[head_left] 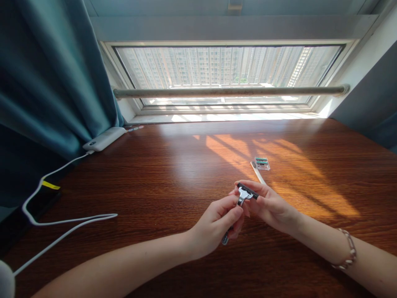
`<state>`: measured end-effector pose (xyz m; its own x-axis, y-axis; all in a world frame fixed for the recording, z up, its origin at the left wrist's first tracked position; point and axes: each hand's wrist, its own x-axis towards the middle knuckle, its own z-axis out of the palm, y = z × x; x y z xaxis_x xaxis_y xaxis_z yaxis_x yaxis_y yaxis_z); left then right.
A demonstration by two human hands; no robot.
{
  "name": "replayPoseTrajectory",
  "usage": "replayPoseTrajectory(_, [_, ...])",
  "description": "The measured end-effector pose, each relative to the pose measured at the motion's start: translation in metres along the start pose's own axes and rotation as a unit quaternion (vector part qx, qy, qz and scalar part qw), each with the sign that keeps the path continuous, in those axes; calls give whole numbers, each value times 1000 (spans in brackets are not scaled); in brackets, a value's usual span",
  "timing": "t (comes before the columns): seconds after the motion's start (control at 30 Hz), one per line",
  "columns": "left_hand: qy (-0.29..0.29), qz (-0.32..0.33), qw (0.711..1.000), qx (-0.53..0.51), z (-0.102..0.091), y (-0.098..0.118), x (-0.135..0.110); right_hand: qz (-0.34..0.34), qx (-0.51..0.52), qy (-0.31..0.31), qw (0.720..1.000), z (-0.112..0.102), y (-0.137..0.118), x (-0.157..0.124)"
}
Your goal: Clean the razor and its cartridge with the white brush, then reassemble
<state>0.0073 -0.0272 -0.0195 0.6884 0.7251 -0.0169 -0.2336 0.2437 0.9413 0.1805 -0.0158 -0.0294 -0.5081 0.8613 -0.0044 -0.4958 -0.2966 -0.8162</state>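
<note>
A silver and black razor (243,195) is held above the table between both hands. My left hand (214,225) is closed round its handle, and the handle's lower end sticks out below the fingers. At the razor's dark head, my right hand (274,208) is closed with its thumb and fingers on the head's right end and back. Some fingertips are hidden behind the razor. Beyond the right hand lies a toothbrush (258,174) with a pale handle, partly covered by that hand. Against its bristle end rests a small clear case (262,164) with green-edged razor blades.
The brown wooden table (149,165) reaches to the window, with a metal rail (217,92) across it. At the back left, a white power bank (104,139) with a white cable (71,229) lies beside the blue curtain (52,74). Sunlight falls on the table's right half.
</note>
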Motion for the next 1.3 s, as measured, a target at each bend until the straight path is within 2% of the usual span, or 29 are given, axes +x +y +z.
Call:
replayPoseTrajectory(0.2, [2,-5,1000,-2,0,-1,0,9,12,-5,1000,-1,3,-2])
replayPoseTrajectory(0.4, [2,-34,997,-69,1,3,1,-7,11,10,1000,-2,1,0])
replayPoseTrajectory(0.67, [49,-66,991,-107,-1,9,0,-33,21,-1,999,-3,3,2])
replayPoseTrajectory(0.9, [-4,-22,995,-96,0,5,0,-6,7,11,1000,-1,2,0])
replayPoseTrajectory(1.3, [-18,-23,998,-49,-2,2,0,16,29,12,999,2,1,-1])
